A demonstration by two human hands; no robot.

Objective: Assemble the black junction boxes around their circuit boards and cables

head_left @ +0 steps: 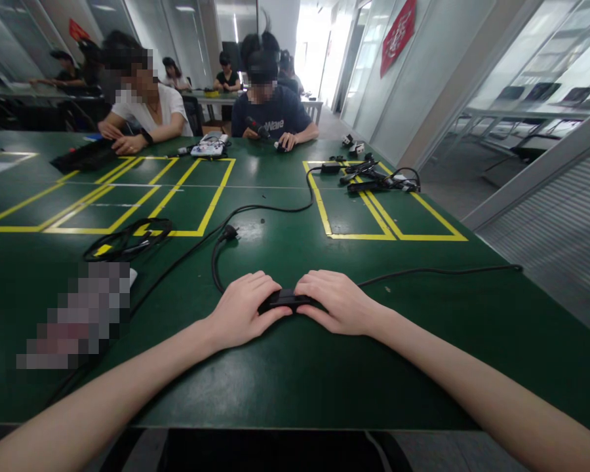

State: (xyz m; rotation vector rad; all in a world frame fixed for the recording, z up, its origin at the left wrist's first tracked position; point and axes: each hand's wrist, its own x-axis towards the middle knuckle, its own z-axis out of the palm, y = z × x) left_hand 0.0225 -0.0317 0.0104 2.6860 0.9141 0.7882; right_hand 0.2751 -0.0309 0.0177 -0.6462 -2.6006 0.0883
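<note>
A black power adapter (286,299) lies low over the green tabletop (255,380) at the middle of the head view. My left hand (248,305) is closed round its left end and my right hand (334,301) round its right end, fingers on top and thumbs along the near side. Much of the adapter is hidden under the hands. On the left, a thick black cord ending in a plug (230,232) curves out from behind my left hand. A thinner black cable (437,269) stretches from behind my right hand toward the table's right side.
A coiled black cable (128,242) and a blurred-out object (78,321) lie on the left. Yellow tape (179,233) marks rectangles. Farther right sits a pile of black cables and adapters (368,176). Two people work across the table, near a white device (210,145) and a black tray (86,156).
</note>
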